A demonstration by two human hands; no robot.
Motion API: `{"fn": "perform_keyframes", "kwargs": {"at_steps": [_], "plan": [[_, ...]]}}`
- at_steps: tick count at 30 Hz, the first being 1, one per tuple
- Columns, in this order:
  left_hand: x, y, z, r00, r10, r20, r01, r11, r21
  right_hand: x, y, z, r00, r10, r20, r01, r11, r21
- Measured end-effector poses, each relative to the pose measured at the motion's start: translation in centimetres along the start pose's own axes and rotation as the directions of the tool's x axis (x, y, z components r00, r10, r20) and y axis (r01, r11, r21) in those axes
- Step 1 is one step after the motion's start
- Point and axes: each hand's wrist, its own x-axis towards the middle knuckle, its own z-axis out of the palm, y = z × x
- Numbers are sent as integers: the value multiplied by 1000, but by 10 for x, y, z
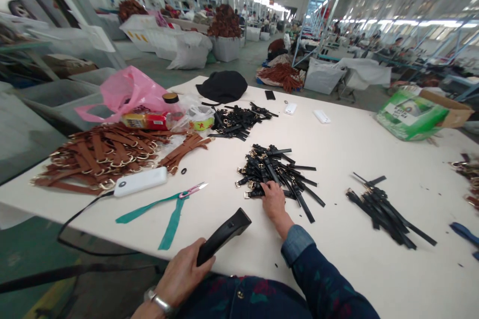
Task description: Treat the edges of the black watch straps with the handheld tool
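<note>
Now, black strap pile (279, 167): on the desk (337, 142), directly under the right grip, buckles mostly at its left side, loose ends fanning right.
Right hand (275, 203): grip at the pile's near edge, fingers touching the straps; whether it pinches one, I cannot tell.
Left hand (187, 270): grip wrapped around a black handheld device (223, 237), tilted, apart from the pile.
Smaller black bundle (387, 214): well right of both grips.
Snips (192, 190): left of the pile, green strips (174, 224) attached.

Black straps (270, 165) look like smooth, faintly glossy leather with shiny metal buckles (247, 195); the handheld tool (223, 236) seems matt plastic, the carrier bag (127, 90) thin glossy plastic, the tabletop (337, 154) smooth.
</note>
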Motion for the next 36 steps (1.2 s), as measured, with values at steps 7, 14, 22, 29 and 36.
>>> {"fn": "perform_keyframes", "kwargs": {"at_steps": [7,14,22,29,36], "plan": [[2,7,0,1000,10,16,-10,1000,-16,1,1,-4,991,87,102,-86,996,-17],[3,0,-2,1000,15,-4,-15,999,-34,11,2,-3,993,115,-26,-112,989,94],[8,-16,3,1000,-10,-18,10,1000,-10,25,7,-9,953,299,-42,-266,898,351],[7,-10,-6,999,0,-44,-4,995,-99,15,-3,-27,934,353,-56,-269,799,538],[8,-13,-10,998,-10,-69,5,997,-72,-58,-31,-30,995,95,3,-63,642,764]]}}
